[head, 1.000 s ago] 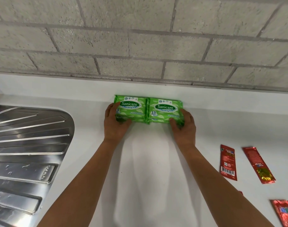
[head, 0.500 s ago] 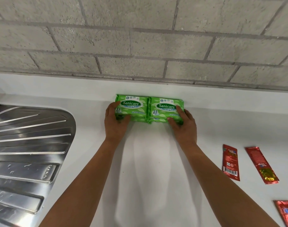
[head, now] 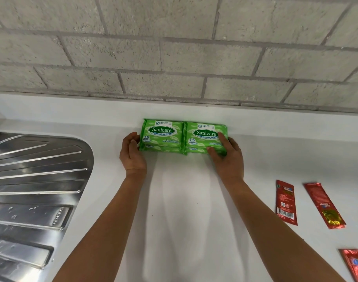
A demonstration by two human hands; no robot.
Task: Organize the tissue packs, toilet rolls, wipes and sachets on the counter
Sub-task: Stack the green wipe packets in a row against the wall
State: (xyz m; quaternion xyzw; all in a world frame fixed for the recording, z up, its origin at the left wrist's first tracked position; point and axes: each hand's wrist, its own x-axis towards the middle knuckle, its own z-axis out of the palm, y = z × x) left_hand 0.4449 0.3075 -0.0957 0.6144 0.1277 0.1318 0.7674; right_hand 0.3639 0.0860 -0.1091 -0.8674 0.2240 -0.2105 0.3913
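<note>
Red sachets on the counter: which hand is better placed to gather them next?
Right. The red sachets lie to the right of the right hand, which holds the right wipes stack; the left hand sits beside the sink drainer.

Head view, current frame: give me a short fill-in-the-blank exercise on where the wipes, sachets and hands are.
1. The green Sanicare wipes packs sit side by side against the white upstand below the grey ____ wall.
2. The right hand rests on the ____ stack of packs.
3. The long red foil sachets lie on the white counter to the ____ of the right forearm.
4. The ribbed steel drainboard lies on the ____ side of the left hand.

Missing words: brick; right; right; left
</note>
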